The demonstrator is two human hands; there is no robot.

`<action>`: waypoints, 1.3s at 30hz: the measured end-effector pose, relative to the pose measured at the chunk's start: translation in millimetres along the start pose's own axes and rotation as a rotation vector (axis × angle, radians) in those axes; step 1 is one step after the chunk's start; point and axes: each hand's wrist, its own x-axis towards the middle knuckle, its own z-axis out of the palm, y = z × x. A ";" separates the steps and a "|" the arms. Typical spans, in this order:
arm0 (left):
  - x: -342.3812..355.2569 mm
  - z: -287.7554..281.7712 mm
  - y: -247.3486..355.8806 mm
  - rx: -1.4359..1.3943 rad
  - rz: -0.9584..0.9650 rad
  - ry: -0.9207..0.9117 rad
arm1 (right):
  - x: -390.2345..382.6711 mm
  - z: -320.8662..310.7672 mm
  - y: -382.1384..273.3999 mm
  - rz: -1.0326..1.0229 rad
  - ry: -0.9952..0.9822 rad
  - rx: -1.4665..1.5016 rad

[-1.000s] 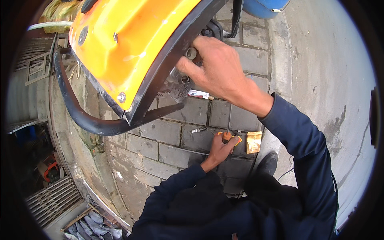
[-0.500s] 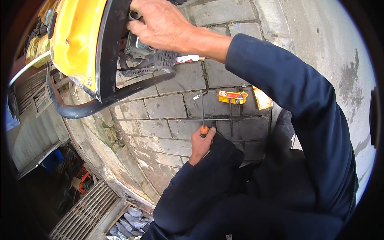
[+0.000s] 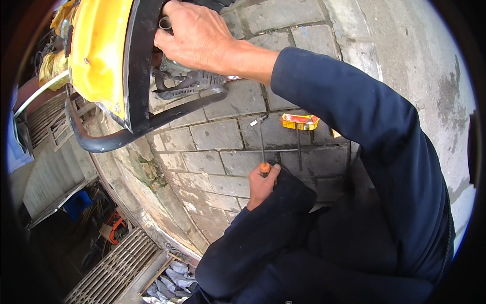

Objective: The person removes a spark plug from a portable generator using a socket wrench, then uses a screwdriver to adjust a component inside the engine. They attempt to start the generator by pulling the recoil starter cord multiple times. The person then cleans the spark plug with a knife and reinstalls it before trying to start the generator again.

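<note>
My left hand [image 3: 262, 186] is closed round the orange handle of a screwdriver [image 3: 262, 144], its shaft pointing away from me over the paving. At the upper left, my right hand [image 3: 202, 40] reaches in beside a machine with a dented yellow panel [image 3: 98, 55] and a black tubular frame [image 3: 139, 66]. Its thumb and fingers close round a short metal tube-shaped piece [image 3: 165, 23] with a round open end. The fingertips and whatever this piece meets are partly hidden. Below that hand show a grey metal part [image 3: 174, 65] and a black slotted plastic part [image 3: 202, 81] of the machine.
On the grey paving [image 3: 215, 134] lie a T-shaped metal bar tool [image 3: 299, 149], a yellow and red packet [image 3: 299, 120] and a small white piece [image 3: 254, 123]. The frame's bent black tube [image 3: 101, 144] juts out at left. A slatted metal grate [image 3: 114, 268] lies lower left.
My right hand has shifted left, closer to the black frame, with the metal tube-shaped piece still in its fingers. The left hand keeps its hold on the screwdriver. The view has swung slightly.
</note>
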 end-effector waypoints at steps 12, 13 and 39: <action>4.5 1.6 2.4 0.027 -0.038 -0.042 | 6.0 -7.9 -16.7 0.110 -0.168 0.170; 4.7 2.0 0.6 0.013 -0.006 -0.038 | 6.5 -7.6 -16.0 0.136 -0.192 0.096; 18.0 4.2 -11.6 0.102 -0.038 -0.124 | 13.0 -6.5 -25.7 0.191 -0.235 -0.072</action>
